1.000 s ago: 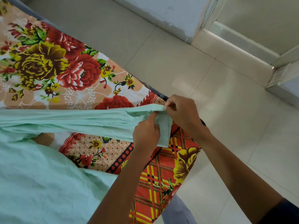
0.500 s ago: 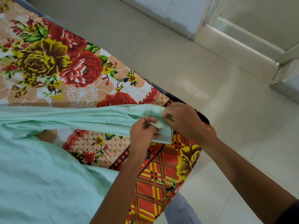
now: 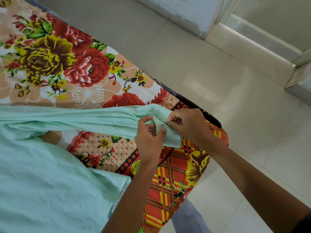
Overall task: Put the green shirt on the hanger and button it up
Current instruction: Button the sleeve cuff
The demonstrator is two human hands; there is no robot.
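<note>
The pale green shirt (image 3: 42, 182) lies spread over the floral bedsheet, its body at the lower left. One long sleeve (image 3: 75, 118) stretches right toward the bed's corner. At the sleeve's end, my left hand (image 3: 149, 137) pinches the folded cuff (image 3: 171, 140) from below and my right hand (image 3: 188, 123) pinches it from the right. A dark buttonhole slit shows on the cuff flap between my thumbs. No hanger is in view.
The bed with its flowered sheet (image 3: 67, 64) fills the left side, its corner just right of my hands. A pale tiled floor (image 3: 218, 81) lies beyond, with a wall base and door threshold (image 3: 252, 41) at the top right.
Both hands kept hold of the cuff and folded its flap over, so the buttonhole now faces up. The sleeve end has sunk slightly toward the sheet.
</note>
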